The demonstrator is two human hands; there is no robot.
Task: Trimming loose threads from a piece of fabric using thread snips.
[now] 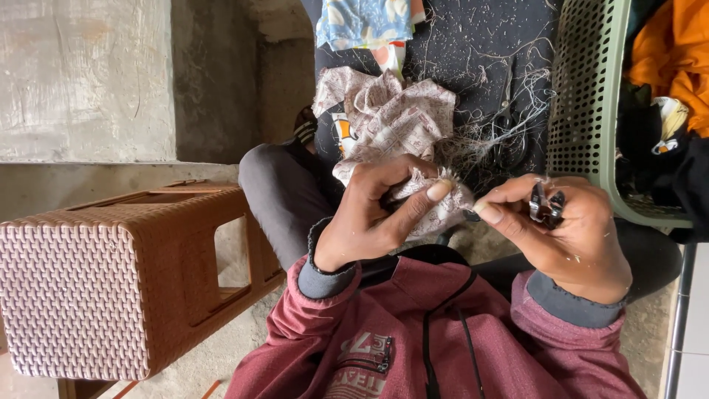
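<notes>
Head view, looking down at both hands held over the lap. I am seeing the left hand point(369, 214) pinching a piece of patterned pinkish-beige fabric point(391, 125): its grip is closing around a fold of the cloth, thumb pressing along the hem. The fabric is bunching upward from the fingers and spreading over a dark cloth point(473, 44) littered with loose thread clippings point(509, 111).

The right hand point(561, 229) is meeting the same hem just beside the left thumb. Its thumb and forefinger are pinching at the fabric's edge, while the remaining fingers are curling around a small pair of black thread snips point(546, 205) tucked against the palm. I cannot tell whether the blades are standing apart or together.

A second pair of dark scissors point(506, 137) is lying among the clippings, near the fabric. A blue printed cloth point(362, 21) is resting at the far edge of the dark cloth. A green perforated plastic basket point(587, 96) is standing to the right, holding orange and black garments point(665, 59). A brown woven-pattern plastic stool point(111, 281) is standing to the left on the concrete floor point(221, 355), well apart from the hands. The person is wearing a maroon hooded top point(413, 332) with grey cuffs.
</notes>
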